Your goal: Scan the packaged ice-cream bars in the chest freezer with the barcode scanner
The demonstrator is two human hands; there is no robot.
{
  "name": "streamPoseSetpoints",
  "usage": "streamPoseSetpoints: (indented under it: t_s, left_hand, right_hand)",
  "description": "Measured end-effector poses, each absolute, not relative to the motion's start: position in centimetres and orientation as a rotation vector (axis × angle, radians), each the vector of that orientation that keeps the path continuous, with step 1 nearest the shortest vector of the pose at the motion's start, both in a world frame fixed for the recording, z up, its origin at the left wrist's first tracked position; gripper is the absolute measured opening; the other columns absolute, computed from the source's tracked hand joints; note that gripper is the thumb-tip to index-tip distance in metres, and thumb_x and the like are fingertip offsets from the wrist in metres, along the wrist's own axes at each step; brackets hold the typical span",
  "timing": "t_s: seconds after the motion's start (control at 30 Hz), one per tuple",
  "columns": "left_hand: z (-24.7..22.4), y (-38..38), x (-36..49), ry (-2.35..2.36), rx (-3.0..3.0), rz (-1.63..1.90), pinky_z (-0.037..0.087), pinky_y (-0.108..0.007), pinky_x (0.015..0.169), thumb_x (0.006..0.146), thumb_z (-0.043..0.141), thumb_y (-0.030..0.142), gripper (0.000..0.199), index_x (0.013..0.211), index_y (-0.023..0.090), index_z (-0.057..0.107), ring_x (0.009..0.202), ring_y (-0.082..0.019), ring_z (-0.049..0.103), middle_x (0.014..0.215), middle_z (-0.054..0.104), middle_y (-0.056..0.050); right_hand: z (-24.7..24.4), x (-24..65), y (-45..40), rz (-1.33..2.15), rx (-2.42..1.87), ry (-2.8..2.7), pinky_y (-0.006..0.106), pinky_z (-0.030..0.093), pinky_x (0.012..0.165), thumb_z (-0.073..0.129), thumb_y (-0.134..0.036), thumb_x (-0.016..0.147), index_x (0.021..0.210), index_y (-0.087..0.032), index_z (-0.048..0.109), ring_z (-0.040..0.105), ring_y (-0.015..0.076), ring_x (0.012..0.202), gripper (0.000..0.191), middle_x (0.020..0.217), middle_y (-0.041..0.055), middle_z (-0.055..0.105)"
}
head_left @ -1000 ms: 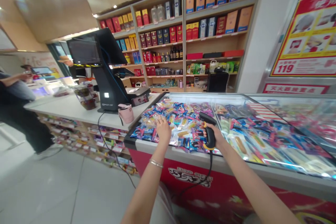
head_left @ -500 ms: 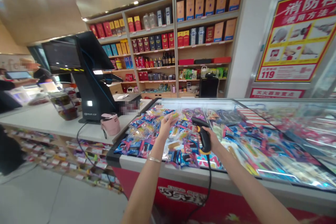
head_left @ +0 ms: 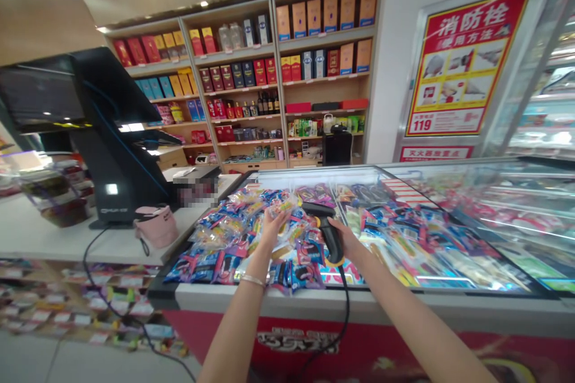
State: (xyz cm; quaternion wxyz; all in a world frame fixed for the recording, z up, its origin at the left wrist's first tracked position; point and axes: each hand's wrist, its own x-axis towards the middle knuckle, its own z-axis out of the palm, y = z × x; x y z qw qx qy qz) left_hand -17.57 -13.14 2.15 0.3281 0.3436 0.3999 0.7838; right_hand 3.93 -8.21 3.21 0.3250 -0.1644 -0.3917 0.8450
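Observation:
My right hand [head_left: 345, 240] is wrapped round the grip of a black barcode scanner [head_left: 331, 238] with yellow trim. The scanner's head points left, towards my other hand, and its black cable [head_left: 347, 305] hangs down over the freezer front. My left hand [head_left: 272, 224], with a bracelet at the wrist, is closed on a clear-wrapped snack packet [head_left: 286, 206] with something yellowish inside. Both hands are above a chest freezer [head_left: 215, 298] heaped with blue and purple snack packets [head_left: 206, 266] and clear-wrapped ones. Part of the held packet is hidden by my fingers.
Left of the freezer a counter [head_left: 27, 236] bears a black checkout terminal [head_left: 114, 191], a pink pouch [head_left: 156, 226] and stacked food tubs [head_left: 63, 197]. Behind stand shelves of boxes and bottles [head_left: 238, 75]. A red fire-hydrant poster [head_left: 469, 66] hangs at the right.
The view has turned to the right, so the scene sits further left. My left hand still holds the packet and my right hand the scanner, with little visible movement between them.

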Motion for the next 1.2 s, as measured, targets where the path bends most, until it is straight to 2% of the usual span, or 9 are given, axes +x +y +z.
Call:
streamPoseSetpoints:
  t_s: [0.1,0.23,0.43,0.5,0.63,0.8,0.93,1.07,1.2]
  left_hand:
    - [2.2,-13.3,-18.0,1.129,0.851,2.109,0.053,-0.034,0.077,0.057,0.08,0.032,0.045,0.088,0.017,0.051,0.075,-0.017,0.068,0.081,0.068,-0.002]
    - [2.5,-13.4,-18.7,1.256,0.79,2.127,0.047,-0.022,0.06,0.053,0.081,0.033,0.045,0.085,0.015,0.054,0.064,-0.011,0.062,0.075,0.066,0.0]
    - [2.8,-13.6,-18.6,1.234,0.732,2.119,0.038,-0.018,0.055,0.052,0.08,0.03,0.062,0.106,0.018,0.052,0.055,-0.006,0.054,0.067,0.061,0.005]
    - [2.9,-13.5,-18.5,1.207,0.655,2.142,0.037,-0.017,0.053,0.051,0.081,0.027,0.062,0.105,0.018,0.052,0.052,-0.005,0.052,0.067,0.06,0.006]
    - [2.8,-13.1,-18.5,1.085,0.698,2.148,0.042,-0.018,0.063,0.055,0.078,0.032,0.044,0.092,0.017,0.058,0.07,-0.008,0.06,0.082,0.065,0.001]
    - [2.1,-13.0,-18.4,1.302,0.874,2.183,0.046,-0.026,0.079,0.065,0.07,0.042,0.045,0.103,0.019,0.059,0.09,-0.016,0.062,0.097,0.067,-0.004]
    - [2.0,-13.2,-18.2,1.615,1.126,2.129,0.043,-0.029,0.091,0.073,0.063,0.043,0.043,0.11,0.02,0.061,0.108,-0.02,0.057,0.112,0.066,-0.006]
    - [2.3,-13.1,-18.0,1.626,1.187,2.052,0.047,-0.028,0.085,0.074,0.061,0.043,0.049,0.117,0.019,0.059,0.101,-0.019,0.062,0.12,0.063,-0.007]
    - [2.3,-13.0,-18.0,1.625,1.159,2.046,0.048,-0.027,0.082,0.068,0.067,0.04,0.051,0.114,0.018,0.062,0.096,-0.019,0.064,0.113,0.067,-0.008]
  right_hand:
    - [2.9,4.0,-8.2,2.211,-0.454,-1.067,0.024,0.053,0.05,0.06,-0.032,0.078,0.072,-0.015,0.063,0.065,0.0175,0.053,0.018,0.058,0.0067,0.066]
    - [3.0,4.2,-8.2,2.203,-0.433,-1.139,0.021,0.051,0.047,0.06,-0.036,0.078,0.071,-0.015,0.063,0.061,0.0146,0.047,0.023,0.057,0.0064,0.065]
    - [3.2,4.2,-8.1,2.218,-0.34,-1.239,0.019,0.048,0.046,0.061,-0.042,0.076,0.072,-0.014,0.064,0.059,0.0134,0.046,0.028,0.053,0.0063,0.063]
    - [3.3,4.3,-8.2,2.196,-0.37,-1.228,0.02,0.048,0.045,0.061,-0.042,0.076,0.07,-0.014,0.064,0.058,0.0131,0.044,0.028,0.051,0.0054,0.063]
    - [3.4,4.3,-8.7,2.133,-0.416,-1.232,0.02,0.048,0.045,0.063,-0.043,0.075,0.069,-0.016,0.064,0.058,0.0134,0.047,0.028,0.053,0.0046,0.064]
    - [3.4,4.1,-9.6,2.1,-0.43,-1.291,0.019,0.044,0.043,0.065,-0.05,0.072,0.071,-0.013,0.066,0.057,0.012,0.045,0.037,0.053,0.0052,0.064]
    - [3.5,3.9,-9.8,2.064,-0.436,-1.235,0.02,0.045,0.043,0.066,-0.047,0.073,0.068,-0.014,0.065,0.058,0.0124,0.047,0.034,0.054,0.0048,0.064]
    - [3.8,3.8,-9.6,2.074,-0.416,-1.138,0.022,0.048,0.046,0.064,-0.043,0.076,0.074,-0.014,0.066,0.06,0.0138,0.05,0.028,0.058,0.0048,0.065]
    - [3.9,4.0,-9.6,2.09,-0.365,-1.117,0.024,0.051,0.051,0.063,-0.038,0.078,0.078,-0.014,0.066,0.062,0.0145,0.052,0.024,0.061,0.0052,0.067]
